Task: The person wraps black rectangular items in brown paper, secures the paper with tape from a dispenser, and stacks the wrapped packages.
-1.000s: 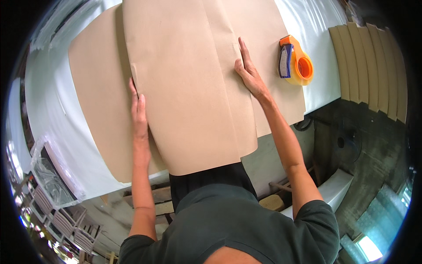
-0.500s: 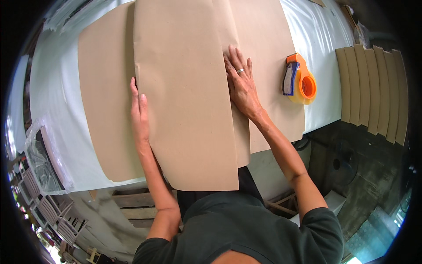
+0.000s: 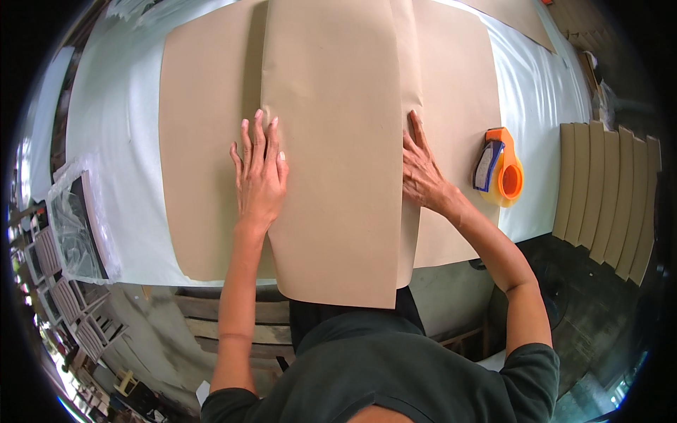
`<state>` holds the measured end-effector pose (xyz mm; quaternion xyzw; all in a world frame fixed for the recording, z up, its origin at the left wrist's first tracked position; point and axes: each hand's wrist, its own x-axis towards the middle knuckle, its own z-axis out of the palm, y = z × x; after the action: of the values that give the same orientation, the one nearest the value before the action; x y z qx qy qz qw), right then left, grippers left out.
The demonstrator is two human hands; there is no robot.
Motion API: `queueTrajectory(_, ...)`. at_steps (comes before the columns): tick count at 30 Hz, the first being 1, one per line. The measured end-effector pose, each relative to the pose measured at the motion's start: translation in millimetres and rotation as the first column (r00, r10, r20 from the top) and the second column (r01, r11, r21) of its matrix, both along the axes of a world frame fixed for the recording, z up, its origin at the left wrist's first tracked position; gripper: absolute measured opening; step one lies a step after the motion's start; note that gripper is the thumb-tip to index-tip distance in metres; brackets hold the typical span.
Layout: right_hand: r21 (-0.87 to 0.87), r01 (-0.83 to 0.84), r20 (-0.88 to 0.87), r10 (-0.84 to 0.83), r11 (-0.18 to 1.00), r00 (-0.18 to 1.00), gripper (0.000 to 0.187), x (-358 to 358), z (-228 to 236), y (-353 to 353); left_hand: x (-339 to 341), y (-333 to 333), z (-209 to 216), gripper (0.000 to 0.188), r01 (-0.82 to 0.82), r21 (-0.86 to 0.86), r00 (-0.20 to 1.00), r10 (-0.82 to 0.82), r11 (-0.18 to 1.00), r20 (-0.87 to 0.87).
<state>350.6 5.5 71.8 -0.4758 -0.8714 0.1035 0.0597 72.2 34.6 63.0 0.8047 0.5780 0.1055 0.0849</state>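
Note:
A long brown kraft paper piece (image 3: 331,162), folded over into a raised panel, lies on a wider flat brown sheet (image 3: 204,162) in front of me. Along its left folded edge rests my left hand (image 3: 261,180), fingers spread and pointing away from me, thumb side touching the fold. My right hand (image 3: 425,169) is at the opposite edge, its fingers outstretched on the layer beneath; some fingertips are hidden by the top flap. An orange tape dispenser (image 3: 509,180) with a blue part and a roll of tape stands right of my right hand.
A pale sheet covers the table (image 3: 113,211). Fanned brown cardboard pieces (image 3: 606,197) sit at the right edge. A plastic-wrapped framed item (image 3: 77,222) is at the left edge, and another brown sheet (image 3: 515,17) lies at the far right. A wooden slatted piece (image 3: 236,331) is below.
My left hand has turned from the side of the fold to lie flatter with fingers spread. My right hand has slid nearer along its edge. The whole view has shifted, moving the scene rightward.

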Motion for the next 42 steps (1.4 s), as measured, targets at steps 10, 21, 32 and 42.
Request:
queueTrajectory(10,-0.017,-0.032,-0.008,0.031,0.999,0.999,0.045,0,-3,3,70,52,9,0.052,0.341,0.033,0.940,-0.341,0.940,-0.015)
queueTrajectory(21,0.042,-0.011,-0.050,0.013,0.999,0.999,0.048,0,-6,-7,95,78,7,0.050,0.470,0.042,0.876,-0.461,0.882,-0.141)
queueTrajectory(32,0.185,0.889,0.174,-0.904,0.419,0.389,0.057,112,60,-60,96,132,48,0.057,0.599,-0.268,0.747,-0.647,0.755,-0.153)
queueTrajectory(42,-0.527,0.827,-0.251,-0.966,0.196,0.070,0.078,136,93,-61,105,197,13,0.036,0.875,-0.063,0.476,-0.877,0.479,-0.059)
